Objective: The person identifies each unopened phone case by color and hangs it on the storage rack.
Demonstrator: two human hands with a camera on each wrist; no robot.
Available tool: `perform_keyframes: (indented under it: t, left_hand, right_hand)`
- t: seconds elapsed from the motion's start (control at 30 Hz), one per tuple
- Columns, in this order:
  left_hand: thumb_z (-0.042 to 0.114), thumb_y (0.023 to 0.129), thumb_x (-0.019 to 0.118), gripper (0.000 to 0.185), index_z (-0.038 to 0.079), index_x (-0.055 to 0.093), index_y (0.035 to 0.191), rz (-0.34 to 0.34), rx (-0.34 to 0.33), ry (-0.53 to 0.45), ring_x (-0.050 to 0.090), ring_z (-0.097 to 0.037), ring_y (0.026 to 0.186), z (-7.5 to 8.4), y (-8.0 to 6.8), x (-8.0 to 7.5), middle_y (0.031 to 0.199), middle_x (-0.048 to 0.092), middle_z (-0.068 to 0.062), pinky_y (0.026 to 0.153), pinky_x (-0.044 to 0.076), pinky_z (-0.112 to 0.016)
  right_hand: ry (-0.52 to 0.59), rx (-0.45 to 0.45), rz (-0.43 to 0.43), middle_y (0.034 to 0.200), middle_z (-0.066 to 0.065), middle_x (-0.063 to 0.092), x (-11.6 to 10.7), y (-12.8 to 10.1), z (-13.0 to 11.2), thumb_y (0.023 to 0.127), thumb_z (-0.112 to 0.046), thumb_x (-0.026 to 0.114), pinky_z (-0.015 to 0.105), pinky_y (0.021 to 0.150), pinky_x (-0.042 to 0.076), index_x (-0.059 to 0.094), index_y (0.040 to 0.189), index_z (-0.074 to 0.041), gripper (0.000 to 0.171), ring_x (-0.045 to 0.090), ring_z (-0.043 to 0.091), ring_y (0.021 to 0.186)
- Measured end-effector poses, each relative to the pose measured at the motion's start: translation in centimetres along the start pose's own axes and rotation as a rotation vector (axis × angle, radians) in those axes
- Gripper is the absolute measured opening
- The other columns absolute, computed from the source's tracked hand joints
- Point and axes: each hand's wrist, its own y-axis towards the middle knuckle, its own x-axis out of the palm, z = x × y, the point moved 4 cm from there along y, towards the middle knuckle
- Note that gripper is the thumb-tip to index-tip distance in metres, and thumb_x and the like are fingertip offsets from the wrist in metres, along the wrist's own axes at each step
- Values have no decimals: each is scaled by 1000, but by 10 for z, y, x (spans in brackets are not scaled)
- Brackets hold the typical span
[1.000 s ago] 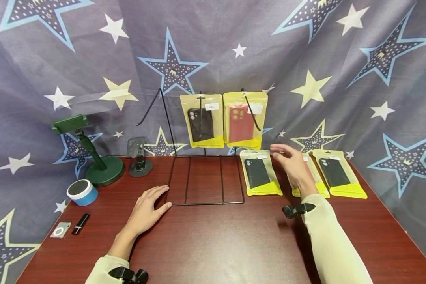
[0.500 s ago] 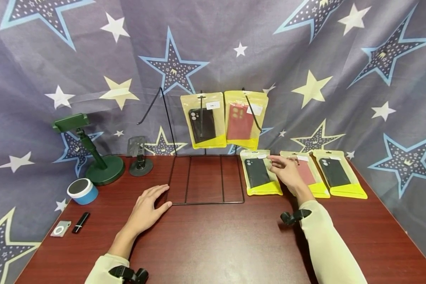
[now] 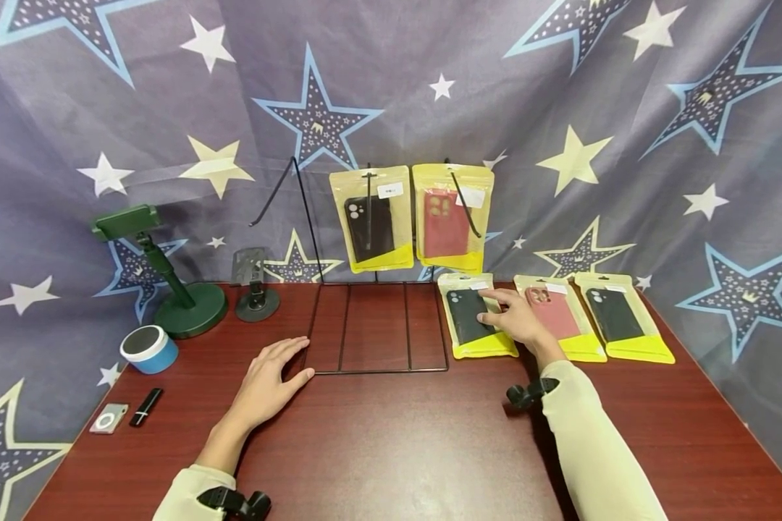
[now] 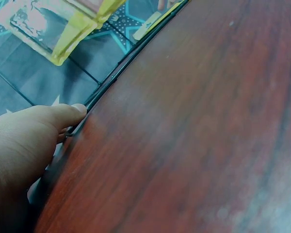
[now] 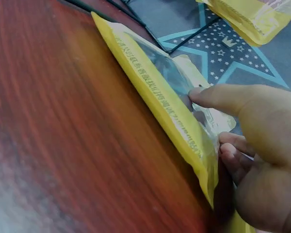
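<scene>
From where I stand, hanging the bagged phone cases looks part done. Two packets are up on the wire rack [image 3: 381, 372]: a black-case packet [image 3: 384, 228] on the middle hook and a red-case packet [image 3: 446, 228] on the right one, while the left hook [image 3: 274, 192] carries nothing. Judging by that, what is left is the row on the worktop [image 3: 391, 449], to the right of the rack: a nearer dark-case packet [image 3: 465, 322], a pink-case packet [image 3: 557, 315] in the middle, and a far dark-case packet [image 3: 615, 315] at the end. The nearer one seems to be the one in hand, just beside the rack's base and lying face up. The right hand [image 3: 520, 317] is over its right side, half open, with the thumb touching the clear film and the fingers parted from it near the edge; I see no firm grip, and the packet is not lifted. The left hand [image 3: 265, 383] is well apart from that packet, across the rack, its thumb and fingers spread and touching the base's front left corner, probably to steady it, and it holds no packet.
</scene>
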Motion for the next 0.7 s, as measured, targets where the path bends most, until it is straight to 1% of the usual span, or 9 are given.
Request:
perform_keyframes:
  t: [0.1, 0.3, 0.47, 0.6, 0.7]
  left_hand:
    - [35, 96, 73, 58, 12, 57, 148, 2, 5, 5, 45, -39, 143, -1, 0, 0, 153, 55, -13, 105, 35, -68]
    - [35, 96, 73, 58, 13, 58, 148, 9, 7, 6, 46, -38, 143, -2, 1, 0, 152, 56, -12, 104, 36, -68]
    - [35, 96, 73, 58, 13, 58, 148, 2, 3, 4, 45, -38, 143, -1, 1, 1, 153, 55, -12, 105, 35, -68]
    - [34, 96, 73, 58, 12, 58, 147, -2, 2, 1, 45, -38, 143, 1, 1, 0, 153, 55, -13, 105, 35, -68]
    - [33, 97, 73, 58, 11, 58, 148, -4, 2, 1, 45, -39, 143, 2, 1, -1, 153, 55, -14, 104, 35, -69]
  right_hand:
    - [-43, 6, 0, 157, 29, 37, 2, 1, -1, 92, -14, 76, 60, 121, 28, 59, 145, -4, 57, 34, 45, 147]
    - [-89, -4, 6, 152, 32, 40, 3, 0, -3, 94, -12, 74, 62, 117, 33, 63, 141, -2, 50, 38, 46, 141]
    - [-112, -18, 34, 154, 34, 40, 3, -3, -4, 94, -11, 74, 62, 118, 32, 64, 139, -1, 47, 37, 48, 144]
    - [-143, -38, 57, 153, 31, 46, 4, -4, -6, 94, -11, 74, 61, 117, 36, 66, 137, 0, 45, 43, 48, 143]
    - [-138, -48, 61, 150, 28, 51, 6, -6, -7, 96, -9, 72, 59, 114, 40, 66, 136, 0, 42, 49, 48, 139]
